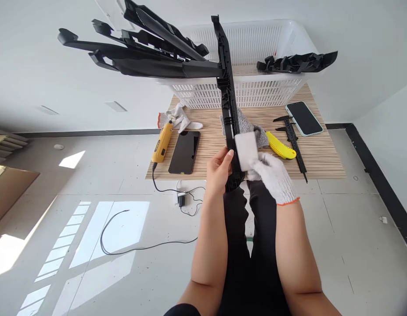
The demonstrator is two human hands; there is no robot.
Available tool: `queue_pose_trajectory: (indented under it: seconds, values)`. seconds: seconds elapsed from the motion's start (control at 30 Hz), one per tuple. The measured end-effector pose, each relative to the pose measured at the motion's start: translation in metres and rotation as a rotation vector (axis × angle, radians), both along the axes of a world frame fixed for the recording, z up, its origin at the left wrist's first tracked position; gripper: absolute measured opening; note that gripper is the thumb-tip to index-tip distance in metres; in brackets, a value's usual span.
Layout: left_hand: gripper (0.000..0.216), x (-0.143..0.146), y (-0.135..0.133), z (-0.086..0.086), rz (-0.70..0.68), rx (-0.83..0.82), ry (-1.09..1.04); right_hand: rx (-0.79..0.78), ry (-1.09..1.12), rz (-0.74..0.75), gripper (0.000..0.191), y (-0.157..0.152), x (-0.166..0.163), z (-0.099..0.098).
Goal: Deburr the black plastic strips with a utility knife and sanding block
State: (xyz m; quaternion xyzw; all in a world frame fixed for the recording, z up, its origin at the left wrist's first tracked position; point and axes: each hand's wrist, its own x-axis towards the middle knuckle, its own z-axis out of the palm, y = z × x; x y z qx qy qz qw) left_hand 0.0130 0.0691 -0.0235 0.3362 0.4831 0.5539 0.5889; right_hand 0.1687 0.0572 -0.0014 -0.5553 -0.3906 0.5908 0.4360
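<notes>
My bare left hand [219,169] grips the near end of a long black plastic trim strip [227,96]. The strip runs away from me over the table, its ribbed side showing, and its far end stands in front of the basket. A white knitted glove with an orange cuff covers my right hand [271,175]. Its fingers pinch a white rectangular pad [246,150] close against the strip's right side; whether the two touch I cannot tell. A grey cloth [247,125] lies just behind the pad, partly hidden.
Several black trim pieces [150,57] rest across the white plastic basket [196,94], another [298,62] at its right. Around the striped table [210,118] lie a yellow rotary tool [163,142], black phone [184,152], glove [181,118], yellow knife [281,145], calipers [294,145] and second phone [304,118].
</notes>
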Motion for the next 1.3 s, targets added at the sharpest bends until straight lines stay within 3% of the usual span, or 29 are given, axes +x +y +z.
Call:
queue_pose_trajectory:
  seconds: [0.07, 0.2, 0.3, 0.43, 0.53, 0.6, 0.67, 0.77, 0.93, 1.03, 1.17, 1.3]
  values:
    - [0.041, 0.0, 0.0, 0.001, -0.005, -0.004, 0.01, 0.006, 0.023, -0.104, 0.023, 0.0, 0.0, 0.0]
    - [0.042, 0.0, -0.001, 0.002, -0.002, 0.003, 0.006, -0.038, 0.014, -0.013, 0.022, 0.001, -0.002, 0.002]
    - [0.042, 0.0, 0.0, 0.002, -0.009, 0.007, 0.012, 0.013, -0.002, -0.157, 0.021, 0.001, -0.002, 0.003]
    - [0.044, 0.001, 0.0, 0.001, 0.001, 0.006, 0.023, 0.03, -0.035, 0.045, 0.036, 0.0, -0.001, 0.004]
    - [0.043, 0.001, 0.0, 0.0, 0.008, -0.001, 0.022, 0.127, -0.087, -0.163, 0.053, -0.003, 0.001, 0.005]
    - [0.039, 0.001, 0.0, 0.0, 0.016, 0.003, 0.011, 0.177, -0.064, -0.229, 0.049, -0.005, 0.002, 0.007]
    - [0.037, 0.001, 0.0, 0.0, 0.014, 0.0, 0.006, 0.203, 0.014, -0.155, 0.045, -0.006, 0.005, 0.01]
    - [0.04, 0.001, 0.0, 0.002, 0.001, -0.005, 0.013, 0.203, 0.076, -0.1, 0.054, -0.005, 0.007, 0.012]
    - [0.041, 0.001, -0.002, 0.008, -0.021, -0.005, 0.009, 0.252, -0.031, -0.344, 0.023, -0.003, 0.014, 0.004]
    - [0.039, 0.001, -0.003, 0.012, -0.019, -0.02, 0.007, 0.244, -0.205, -0.219, 0.021, -0.002, 0.018, -0.001]
    - [0.04, 0.002, -0.003, 0.011, 0.003, -0.015, 0.028, 0.274, -0.466, -0.025, 0.04, 0.002, 0.009, -0.001]
    - [0.044, 0.003, -0.002, 0.007, -0.012, 0.006, 0.003, 0.333, -0.465, 0.081, 0.047, 0.006, -0.008, 0.0]
